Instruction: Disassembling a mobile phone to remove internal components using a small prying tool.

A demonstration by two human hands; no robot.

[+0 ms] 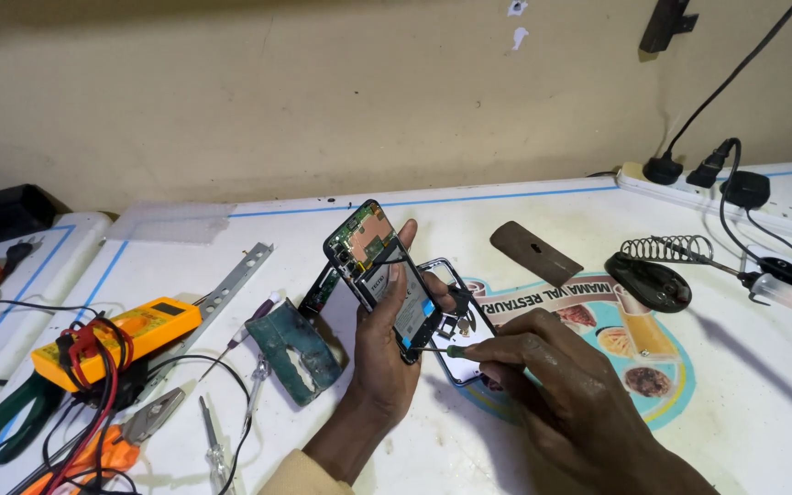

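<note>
Head view, mid-frame: left hand [385, 353] grips an opened smartphone [383, 275], right hand [543, 367] pinches a small screwdriver [440, 349] at its lower end, above the table [735, 403].

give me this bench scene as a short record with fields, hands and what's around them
left hand: left hand holds an opened phone upright, back cover off, circuit board and battery showing
right hand: right hand grips a small screwdriver, tip at the phone's lower edge
under the hands: a phone frame lying on the white table
left of hands: yellow multimeter, green-handled pliers
right of hands: soldering iron stand, power strip
</note>
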